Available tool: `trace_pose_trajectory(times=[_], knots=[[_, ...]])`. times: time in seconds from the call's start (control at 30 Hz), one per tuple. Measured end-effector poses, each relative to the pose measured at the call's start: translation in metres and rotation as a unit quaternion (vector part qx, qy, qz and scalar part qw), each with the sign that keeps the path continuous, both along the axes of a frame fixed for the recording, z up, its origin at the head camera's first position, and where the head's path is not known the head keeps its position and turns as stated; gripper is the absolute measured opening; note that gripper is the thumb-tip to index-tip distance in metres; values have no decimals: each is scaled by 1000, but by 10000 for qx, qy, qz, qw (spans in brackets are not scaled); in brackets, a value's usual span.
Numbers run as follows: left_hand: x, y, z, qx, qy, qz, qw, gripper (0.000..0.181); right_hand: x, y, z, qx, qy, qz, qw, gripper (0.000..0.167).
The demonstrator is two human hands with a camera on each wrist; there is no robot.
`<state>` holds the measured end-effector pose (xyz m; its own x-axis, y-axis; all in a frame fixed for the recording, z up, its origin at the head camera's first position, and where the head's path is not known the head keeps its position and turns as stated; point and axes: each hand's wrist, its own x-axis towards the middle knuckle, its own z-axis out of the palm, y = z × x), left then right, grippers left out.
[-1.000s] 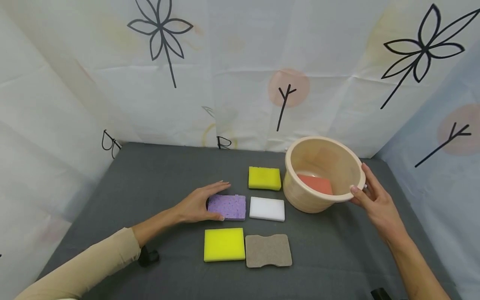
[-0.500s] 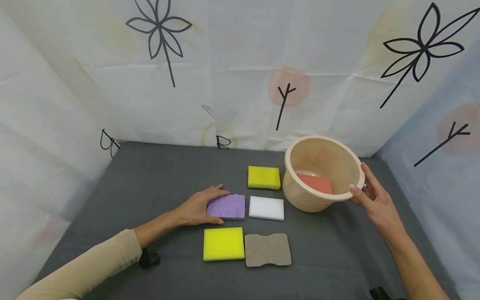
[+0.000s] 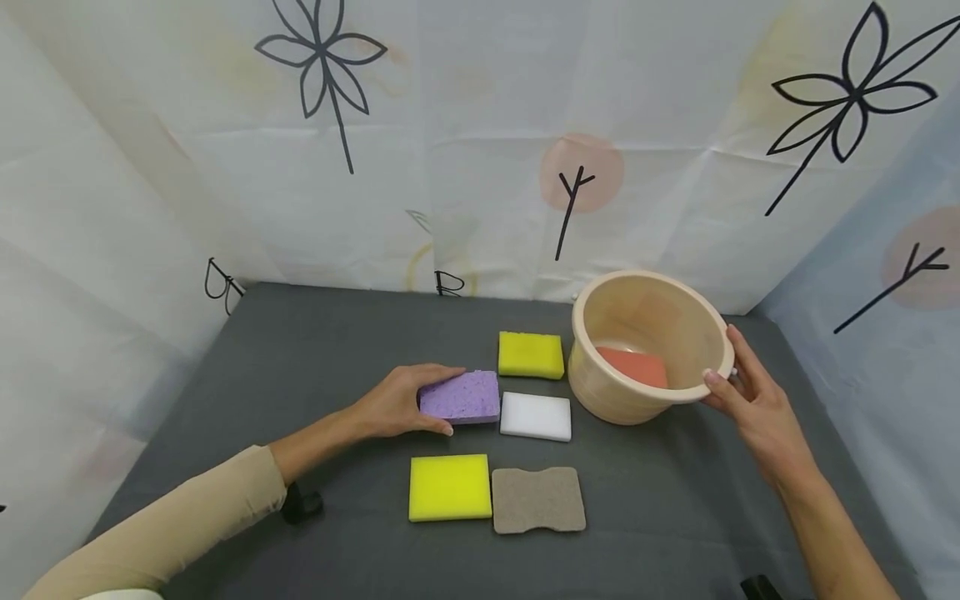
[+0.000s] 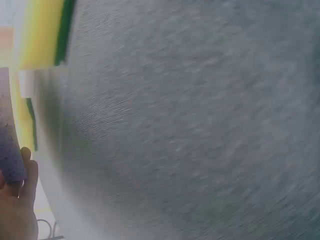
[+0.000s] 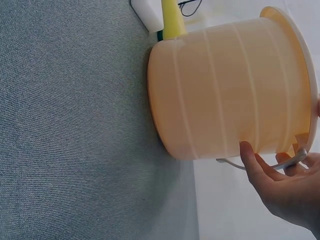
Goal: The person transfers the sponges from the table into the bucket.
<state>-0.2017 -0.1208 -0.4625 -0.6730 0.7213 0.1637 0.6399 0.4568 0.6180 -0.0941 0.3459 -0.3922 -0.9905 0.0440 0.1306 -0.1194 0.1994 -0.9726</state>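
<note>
My left hand (image 3: 397, 402) pinches a purple sponge (image 3: 461, 397) by its left end, thumb on the near side and fingers on the far side. The sponge is raised a little off the table. In the left wrist view the same sponge (image 4: 11, 155) shows at the left edge, fingertips against it. My right hand (image 3: 757, 417) grips the rim of a beige bucket (image 3: 611, 392), thumb over the edge. The right wrist view shows fingers against the bucket wall (image 5: 225, 95), beside its wire handle (image 5: 232, 163). Inside the bucket lies a red sponge (image 3: 637, 367).
Beyond the purple sponge sits a yellow sponge (image 3: 531, 355); a white sponge (image 3: 536, 417) is to its right. Nearer lie another yellow sponge (image 3: 449, 488) and a grey-brown notched pad (image 3: 537, 500). Fabric walls (image 3: 480, 167) border the dark table (image 3: 322, 350).
The left hand closed on the purple sponge and lifted it slightly, up and to the right. The right hand and bucket stayed in place.
</note>
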Motion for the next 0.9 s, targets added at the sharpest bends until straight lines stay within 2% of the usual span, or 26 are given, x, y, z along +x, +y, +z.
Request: trace_pose_trajectory(times=[0.23,0.57,0.9], knots=[[-3,5,19,51,298,-72,9995,79,1,-2,1,68,-124,-30,9999,76],[-9,16,48,154,600,-273,9977,85,-1,-4,2,107,-114,-63,9999,75],[-18,39,74,214,945,-511,9940,82,0,-1,0,-58,-1,-13,10000,76]])
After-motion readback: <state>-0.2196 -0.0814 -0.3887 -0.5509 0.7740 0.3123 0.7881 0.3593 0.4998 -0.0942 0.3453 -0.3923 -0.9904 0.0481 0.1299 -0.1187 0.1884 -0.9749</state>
